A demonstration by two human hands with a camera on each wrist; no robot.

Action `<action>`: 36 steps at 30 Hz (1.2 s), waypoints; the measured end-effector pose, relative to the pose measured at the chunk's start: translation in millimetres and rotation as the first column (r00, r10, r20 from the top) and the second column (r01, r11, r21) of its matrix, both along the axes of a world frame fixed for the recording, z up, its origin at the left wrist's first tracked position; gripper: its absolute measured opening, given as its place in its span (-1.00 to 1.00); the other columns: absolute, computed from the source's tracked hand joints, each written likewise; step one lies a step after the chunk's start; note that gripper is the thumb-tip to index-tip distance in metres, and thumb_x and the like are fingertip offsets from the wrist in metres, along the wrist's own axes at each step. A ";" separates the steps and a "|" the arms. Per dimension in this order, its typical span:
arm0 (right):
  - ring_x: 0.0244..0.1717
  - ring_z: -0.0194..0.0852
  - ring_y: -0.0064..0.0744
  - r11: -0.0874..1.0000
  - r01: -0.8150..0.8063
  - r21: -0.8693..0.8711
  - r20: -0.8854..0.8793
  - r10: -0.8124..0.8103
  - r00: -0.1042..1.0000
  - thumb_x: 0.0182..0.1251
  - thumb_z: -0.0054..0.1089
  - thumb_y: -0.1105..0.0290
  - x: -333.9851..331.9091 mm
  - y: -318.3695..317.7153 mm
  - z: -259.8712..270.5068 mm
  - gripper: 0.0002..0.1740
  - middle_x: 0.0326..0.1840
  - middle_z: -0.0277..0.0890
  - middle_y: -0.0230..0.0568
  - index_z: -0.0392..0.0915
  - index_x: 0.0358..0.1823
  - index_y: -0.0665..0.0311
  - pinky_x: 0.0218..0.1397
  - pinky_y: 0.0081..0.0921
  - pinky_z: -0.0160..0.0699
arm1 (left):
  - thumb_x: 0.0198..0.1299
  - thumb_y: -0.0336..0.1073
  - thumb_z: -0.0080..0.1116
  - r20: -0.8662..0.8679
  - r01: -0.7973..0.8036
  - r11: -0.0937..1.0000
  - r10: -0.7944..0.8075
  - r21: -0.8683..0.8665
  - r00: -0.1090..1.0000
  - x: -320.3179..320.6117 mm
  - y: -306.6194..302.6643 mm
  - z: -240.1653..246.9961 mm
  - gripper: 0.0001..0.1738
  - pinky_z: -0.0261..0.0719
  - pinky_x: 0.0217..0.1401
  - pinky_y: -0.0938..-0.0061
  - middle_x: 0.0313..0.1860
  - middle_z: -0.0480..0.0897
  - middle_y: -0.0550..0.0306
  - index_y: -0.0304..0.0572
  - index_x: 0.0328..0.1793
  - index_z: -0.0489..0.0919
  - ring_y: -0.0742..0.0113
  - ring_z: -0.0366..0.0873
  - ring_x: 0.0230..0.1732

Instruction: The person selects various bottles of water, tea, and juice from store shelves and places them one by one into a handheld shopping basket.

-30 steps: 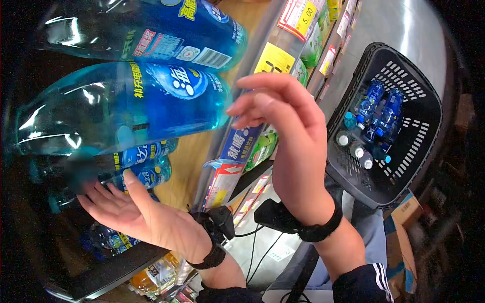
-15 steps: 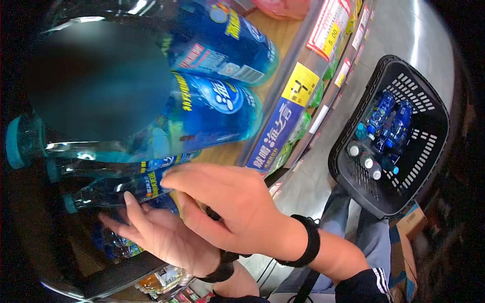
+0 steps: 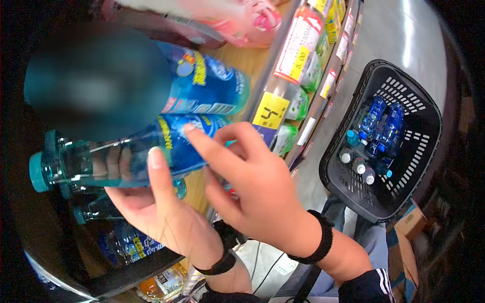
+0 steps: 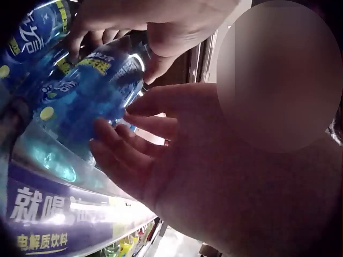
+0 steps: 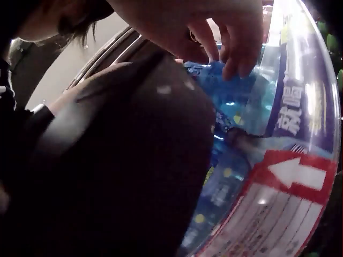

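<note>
A blue drink bottle (image 3: 166, 146) with a teal cap (image 3: 36, 171) lies on its side at the shelf front. My left hand (image 3: 141, 166) holds it from below. Its thumb stands up on the near side and its fingers show through the clear neck. My right hand (image 3: 222, 146) lies over the labelled body, fingers spread and curled on it. In the left wrist view the bottle (image 4: 91, 91) sits between my left hand (image 4: 128, 144) below and my right hand (image 4: 144, 27) above. The right wrist view shows my right hand (image 5: 225, 37) over blue bottles (image 5: 230, 96).
A second blue bottle (image 3: 202, 86) lies above, under a pink packet (image 3: 242, 20). More bottles (image 3: 126, 242) lie below. Yellow price tags (image 3: 270, 111) line the shelf edge. On the floor to the right, a black basket (image 3: 424, 116) holds several bottles (image 3: 379, 126), by a cardboard box (image 3: 409, 222).
My right hand came down from mid-air and settled on the bottle. My left hand rose from the lower bottles and took hold of the bottle from below.
</note>
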State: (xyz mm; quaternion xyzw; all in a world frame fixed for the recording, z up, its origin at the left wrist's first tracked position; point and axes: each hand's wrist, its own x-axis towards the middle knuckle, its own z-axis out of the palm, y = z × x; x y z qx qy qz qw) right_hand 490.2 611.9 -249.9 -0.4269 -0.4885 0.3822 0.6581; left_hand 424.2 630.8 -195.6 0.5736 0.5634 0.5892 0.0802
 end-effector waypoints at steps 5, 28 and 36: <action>-0.42 0.40 -0.26 0.982 -0.190 -0.010 -0.088 0.188 0.978 0.10 0.15 0.44 15.4 -9.5 2.3 -0.48 -0.24 0.31 -0.09 0.37 0.16 0.24 -0.36 -0.46 0.44 | -0.02 -0.61 0.15 0.093 0.026 0.996 -0.033 0.080 0.995 -3.6 -17.9 -5.0 -0.28 0.36 0.22 0.25 0.20 0.33 -0.03 -0.22 0.32 0.17 0.16 0.35 0.15; 0.07 0.32 -0.30 0.611 -0.623 -0.488 -0.834 -0.117 0.539 0.31 -0.08 -0.08 264.4 -122.7 -194.3 -0.28 0.09 0.29 -0.07 0.02 0.32 0.25 0.08 -0.44 0.35 | -0.28 -0.51 0.27 -0.290 0.494 0.472 -0.869 -0.731 0.401 220.8 -80.3 -181.5 -0.54 0.26 0.28 0.10 0.00 0.53 0.10 -0.07 -0.12 0.55 0.04 0.38 0.17; -0.09 0.43 -0.47 0.423 -0.564 -0.710 -0.686 -0.599 0.414 0.25 0.03 0.10 281.3 -168.4 -368.1 -0.36 0.01 0.35 -0.26 0.03 0.30 0.06 -0.31 -0.53 0.51 | -0.10 -0.37 0.17 0.070 0.480 0.137 -0.919 -0.866 0.389 246.4 -122.2 -389.4 -0.43 0.29 0.21 0.17 0.10 0.49 0.02 -0.09 0.16 0.41 0.02 0.34 0.24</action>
